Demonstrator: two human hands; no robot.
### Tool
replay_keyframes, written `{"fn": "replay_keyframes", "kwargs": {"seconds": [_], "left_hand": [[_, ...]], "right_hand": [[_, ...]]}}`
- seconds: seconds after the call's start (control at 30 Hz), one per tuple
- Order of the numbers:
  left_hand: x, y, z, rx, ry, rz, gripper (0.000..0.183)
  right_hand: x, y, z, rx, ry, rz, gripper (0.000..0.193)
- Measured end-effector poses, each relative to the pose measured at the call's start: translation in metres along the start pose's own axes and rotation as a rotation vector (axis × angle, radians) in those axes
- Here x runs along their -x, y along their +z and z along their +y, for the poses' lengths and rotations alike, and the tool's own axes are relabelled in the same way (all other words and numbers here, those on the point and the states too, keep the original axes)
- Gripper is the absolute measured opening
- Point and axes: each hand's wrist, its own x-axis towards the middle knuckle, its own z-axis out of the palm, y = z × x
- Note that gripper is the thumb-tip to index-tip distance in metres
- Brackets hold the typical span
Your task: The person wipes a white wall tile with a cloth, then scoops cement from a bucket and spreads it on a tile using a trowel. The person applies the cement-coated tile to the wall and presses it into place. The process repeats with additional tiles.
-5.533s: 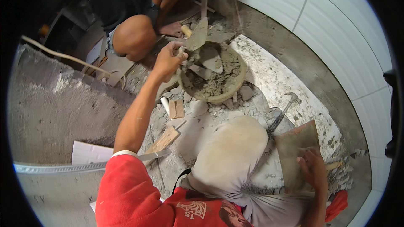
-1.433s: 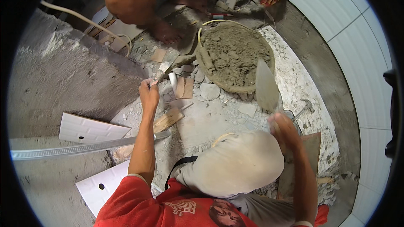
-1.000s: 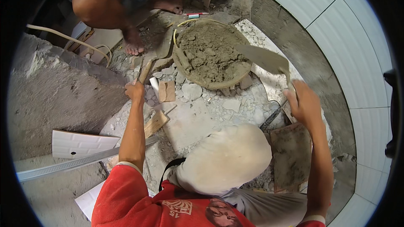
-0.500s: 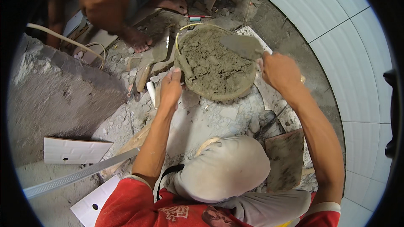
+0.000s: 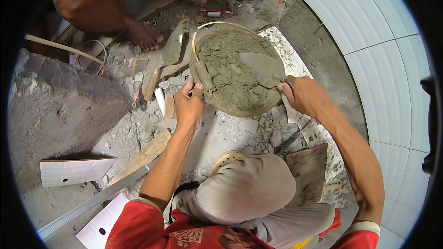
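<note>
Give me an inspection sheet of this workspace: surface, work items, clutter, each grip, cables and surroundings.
Surface: grey floor, strewn with rubble.
Work items: round tub of grey mortar-like mix; trowel, blade on the mix.
Clutter: second trowel lying left of the tub; two white tiles and a metal strip, lower left.
Left grip: at the tub's near-left rim; clasp unclear.
Right grip: closed on the first trowel's handle.
Cables: pale cable or hose, upper left.
Surroundings: another person's bare foot, upper left; white tiled wall, right.
</note>
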Motion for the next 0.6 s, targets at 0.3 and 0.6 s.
{"fn": "replay_keyframes", "kwargs": {"seconds": [0.3,0.6], "left_hand": [[0.002,0.003,0.000,-0.026,-0.016,0.061,0.048],[0.006,0.003,0.005,-0.037,-0.053,0.069,0.046]], "right_hand": [[-0.002,0.001,-0.015,-0.083,0.008,-0.104,0.041],[-0.021,0.020,-0.037,-0.232,-0.204,-0.123,0.045]]}}
